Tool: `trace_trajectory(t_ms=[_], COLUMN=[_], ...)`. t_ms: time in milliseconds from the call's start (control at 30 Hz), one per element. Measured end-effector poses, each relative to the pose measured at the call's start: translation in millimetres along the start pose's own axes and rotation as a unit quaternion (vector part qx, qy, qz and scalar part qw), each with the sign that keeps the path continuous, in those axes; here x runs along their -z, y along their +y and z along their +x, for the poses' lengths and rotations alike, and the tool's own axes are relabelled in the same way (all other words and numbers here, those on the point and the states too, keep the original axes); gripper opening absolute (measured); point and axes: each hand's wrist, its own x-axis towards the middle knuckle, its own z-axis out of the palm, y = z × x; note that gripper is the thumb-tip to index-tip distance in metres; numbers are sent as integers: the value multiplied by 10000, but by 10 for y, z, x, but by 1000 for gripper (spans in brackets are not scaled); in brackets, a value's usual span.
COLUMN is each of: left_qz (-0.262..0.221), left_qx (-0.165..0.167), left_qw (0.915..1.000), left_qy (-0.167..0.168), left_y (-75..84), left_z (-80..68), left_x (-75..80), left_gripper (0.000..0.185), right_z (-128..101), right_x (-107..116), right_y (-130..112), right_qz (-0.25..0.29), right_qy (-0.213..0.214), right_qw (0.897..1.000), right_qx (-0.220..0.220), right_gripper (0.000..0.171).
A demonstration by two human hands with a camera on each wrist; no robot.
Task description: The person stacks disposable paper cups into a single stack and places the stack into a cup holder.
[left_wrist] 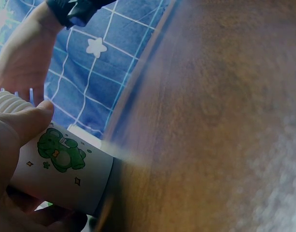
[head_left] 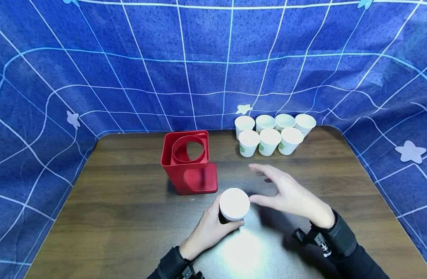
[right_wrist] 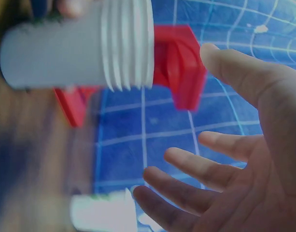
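Several nested paper cups form the stack [head_left: 234, 205] that the left hand [head_left: 209, 229] grips near the front middle of a dark wood-grain table [head_left: 123, 209], fingers and thumb curled round its sides; the right hand [head_left: 289, 195] hovers just right of it, fingers spread wide and holding nothing. From the right wrist, the stack shows a ribbed band of rolled rims [right_wrist: 127, 44], thin and closely packed; the left wrist view shows a green cartoon print [left_wrist: 61, 152] on the smooth white wall. A glossy red plastic holder [head_left: 190, 162], boxy with a round opening on top, stands just left of and beyond the stack. Seven loose white cups [head_left: 272, 133] cluster in two rows at the far right edge, before a blue grid-patterned cloth [head_left: 213, 58]. Light, thin-walled paper likely crumples under a hard squeeze, and tightly nested rims may cling, so pulling one cup could drag several or tip the stack.
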Motion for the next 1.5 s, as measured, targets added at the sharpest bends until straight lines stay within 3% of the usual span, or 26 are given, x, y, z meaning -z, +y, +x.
trace_trajectory(t_ms=[167, 433, 833, 1267, 1500], left_qz=[49, 60, 38, 49, 9], left_qx=[74, 150, 123, 91, 28], left_qw=[10000, 9999, 9999, 9999, 10000], left_qy=[-4, -43, -52, -63, -58], left_y=[6, 8, -5, 11, 0], left_z=[-5, -2, -1, 0, 0], left_x=[-2, 5, 5, 12, 11], left_gripper=[84, 84, 85, 83, 83], right_z=[23, 67, 146, 135, 146], right_x=[204, 474, 669, 676, 556], right_y=[81, 280, 742, 1346, 1602], right_qz=[-197, -25, -351, -104, 504], right_qy=[442, 1199, 2325, 2545, 2396], right_qw=[9988, 9918, 9654, 9394, 9314], right_qx=[-97, -443, -1123, -2294, -2692], right_gripper=[74, 72, 78, 100, 94])
